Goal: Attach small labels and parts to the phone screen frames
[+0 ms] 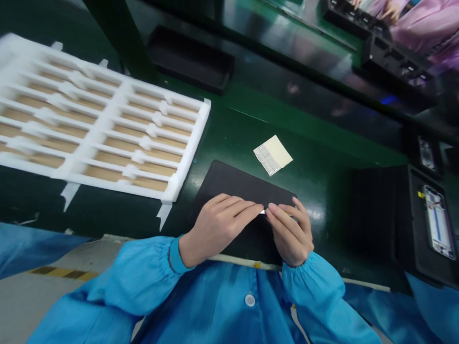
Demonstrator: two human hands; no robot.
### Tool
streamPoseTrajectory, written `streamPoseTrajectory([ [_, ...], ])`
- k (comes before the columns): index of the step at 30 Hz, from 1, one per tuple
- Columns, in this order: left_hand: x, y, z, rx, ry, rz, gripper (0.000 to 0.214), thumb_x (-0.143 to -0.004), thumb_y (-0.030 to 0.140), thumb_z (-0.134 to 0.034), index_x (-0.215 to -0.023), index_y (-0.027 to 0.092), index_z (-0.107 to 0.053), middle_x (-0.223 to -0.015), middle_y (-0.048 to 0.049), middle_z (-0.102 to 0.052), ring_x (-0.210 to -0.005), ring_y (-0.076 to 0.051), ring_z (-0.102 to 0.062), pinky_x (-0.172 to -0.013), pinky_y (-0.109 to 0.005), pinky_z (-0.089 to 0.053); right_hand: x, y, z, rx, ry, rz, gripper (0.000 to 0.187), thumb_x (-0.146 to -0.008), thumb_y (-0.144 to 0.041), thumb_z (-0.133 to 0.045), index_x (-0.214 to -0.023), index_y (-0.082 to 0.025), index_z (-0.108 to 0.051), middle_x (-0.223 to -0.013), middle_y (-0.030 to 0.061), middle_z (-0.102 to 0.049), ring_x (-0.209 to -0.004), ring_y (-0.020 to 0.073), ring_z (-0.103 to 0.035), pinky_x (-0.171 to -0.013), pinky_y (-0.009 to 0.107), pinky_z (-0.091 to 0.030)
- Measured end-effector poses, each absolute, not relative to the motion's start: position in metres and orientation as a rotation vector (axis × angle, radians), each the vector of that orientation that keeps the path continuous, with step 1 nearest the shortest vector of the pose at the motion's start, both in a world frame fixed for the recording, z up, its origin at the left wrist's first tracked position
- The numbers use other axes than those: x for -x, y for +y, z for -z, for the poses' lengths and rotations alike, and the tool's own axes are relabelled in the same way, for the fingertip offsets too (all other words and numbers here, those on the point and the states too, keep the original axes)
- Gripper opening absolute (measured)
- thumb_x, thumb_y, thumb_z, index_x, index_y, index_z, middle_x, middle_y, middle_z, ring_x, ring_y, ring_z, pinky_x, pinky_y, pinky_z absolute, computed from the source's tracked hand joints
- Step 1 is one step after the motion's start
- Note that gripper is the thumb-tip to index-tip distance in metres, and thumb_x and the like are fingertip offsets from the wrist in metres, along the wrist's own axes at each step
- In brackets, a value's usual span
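Over a black mat [244, 184] at the bench's front edge, my two hands meet at a small, thin, whitish piece [263, 211]. My left hand [220, 222] reaches it with bent fingers, the fingertips pressed together at its left end. From the other side, my right hand [292, 231] is closed around the piece, thumb and fingers pinching it. Most of the piece is hidden by the fingers, so its kind cannot be told. Just beyond the mat lies a cream sheet [281, 152] with rows of small silvery strips along one side.
A white foam tray [118, 129] with many narrow slots lies at the left. Behind it sits a black tray [190, 57]. At the right, a black box [405, 224] has a phone frame [439, 220] on it. Across the bench, a co-worker's hand [392, 10] is near black fixtures [394, 57].
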State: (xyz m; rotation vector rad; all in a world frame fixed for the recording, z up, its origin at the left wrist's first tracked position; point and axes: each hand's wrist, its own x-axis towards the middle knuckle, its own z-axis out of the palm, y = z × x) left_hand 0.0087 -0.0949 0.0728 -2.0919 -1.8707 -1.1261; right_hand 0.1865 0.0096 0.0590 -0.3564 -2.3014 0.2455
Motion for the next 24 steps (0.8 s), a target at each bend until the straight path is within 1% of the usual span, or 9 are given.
streamPoseTrajectory([
  [5, -0.01, -0.097, -0.076, 2.11, -1.887, 1.103, 0.019, -0.096, 0.008, -0.051, -0.106, 0.014, -0.066, -0.099, -0.0028, -0.074, -0.088, -0.015, -0.069, -0.076, -0.029, -0.05, -0.191, 0.007, -0.051, 0.318, -2.316, -0.065, 0.039, -0.088, -0.007, -0.064, -0.123, -0.025, -0.065, -0.109, 0.0014, -0.074, -0.104, 0.0204, -0.067, -0.111, 0.058, -0.041],
  [10, -0.011, -0.099, -0.078, 2.113, -1.894, 1.111, 0.02, -0.097, 0.009, -0.049, -0.104, 0.015, -0.066, -0.098, -0.0025, -0.074, -0.089, -0.015, -0.069, -0.077, -0.028, -0.049, -0.19, 0.004, -0.05, 0.367, -2.313, -0.027, 0.036, -0.087, -0.011, -0.065, -0.112, -0.037, -0.067, -0.106, -0.0063, -0.074, -0.096, 0.0199, -0.069, -0.112, 0.063, -0.038],
  [12, -0.014, -0.1, -0.08, 2.123, -1.928, 1.092, 0.021, -0.098, 0.011, -0.047, -0.104, 0.015, -0.066, -0.098, -0.0034, -0.074, -0.092, -0.016, -0.068, -0.08, -0.029, -0.049, -0.188, 0.003, -0.062, 0.489, -2.296, -0.174, 0.027, -0.086, -0.014, -0.067, -0.104, -0.034, -0.069, -0.103, -0.0048, -0.075, -0.099, 0.0211, -0.067, -0.111, 0.063, -0.036],
  [14, -0.015, -0.103, -0.086, 2.172, -1.976, 1.077, 0.02, -0.099, 0.013, -0.047, -0.104, 0.016, -0.066, -0.101, -0.0034, -0.073, -0.097, -0.016, -0.066, -0.085, -0.031, -0.047, -0.185, -0.001, -0.084, 0.615, -2.333, -0.492, 0.012, -0.087, -0.024, -0.068, -0.097, -0.03, -0.07, -0.107, -0.0009, -0.073, -0.109, 0.0244, -0.063, -0.108, 0.061, -0.04],
  [15, -0.014, -0.106, -0.09, 2.202, -2.006, 1.068, 0.019, -0.099, 0.014, -0.047, -0.104, 0.017, -0.066, -0.102, -0.003, -0.073, -0.098, -0.016, -0.065, -0.087, -0.031, -0.046, -0.182, -0.004, -0.097, 0.65, -2.368, -0.654, 0.012, -0.088, -0.031, -0.068, -0.1, -0.03, -0.07, -0.113, 0.0013, -0.071, -0.115, 0.0271, -0.06, -0.106, 0.06, -0.043],
  [17, -0.005, -0.114, -0.102, 2.233, -2.084, 1.042, 0.019, -0.099, 0.014, -0.047, -0.104, 0.018, -0.065, -0.103, -0.0025, -0.071, -0.1, -0.016, -0.063, -0.093, -0.032, -0.044, -0.178, -0.013, -0.124, 0.665, -2.414, -0.831, 0.032, -0.088, -0.042, -0.066, -0.118, -0.031, -0.066, -0.129, 0.0042, -0.063, -0.128, 0.0331, -0.051, -0.102, 0.062, -0.045],
  [20, 0.03, -0.14, -0.126, 2.158, -2.239, 1.018, 0.018, -0.099, 0.016, -0.047, -0.104, 0.019, -0.064, -0.101, -0.0032, -0.07, -0.1, -0.015, -0.062, -0.104, -0.035, -0.039, -0.173, -0.026, -0.152, 0.757, -2.218, -0.76, 0.042, -0.086, -0.043, -0.063, -0.128, -0.045, -0.059, -0.135, -0.0009, -0.059, -0.133, 0.0361, -0.045, -0.105, 0.067, -0.039],
  [22, 0.068, -0.166, -0.142, 2.042, -2.348, 1.009, 0.015, -0.099, 0.018, -0.05, -0.103, 0.018, -0.064, -0.1, -0.0031, -0.07, -0.1, -0.015, -0.063, -0.107, -0.037, -0.037, -0.174, -0.028, -0.155, 0.853, -2.048, -0.705, 0.035, -0.083, -0.043, -0.063, -0.115, -0.056, -0.063, -0.129, -0.004, -0.062, -0.131, 0.0362, -0.048, -0.1, 0.068, -0.043],
  [24, 0.113, -0.197, -0.153, 1.899, -2.451, 0.974, 0.015, -0.098, 0.023, -0.053, -0.104, 0.017, -0.065, -0.103, -0.0051, -0.07, -0.1, -0.017, -0.063, -0.1, -0.035, -0.044, -0.182, -0.016, -0.146, 0.934, -1.975, -0.689, 0.026, -0.08, -0.047, -0.063, -0.103, -0.06, -0.066, -0.125, -0.0022, -0.065, -0.125, 0.0385, -0.052, -0.088, 0.071, -0.048],
])
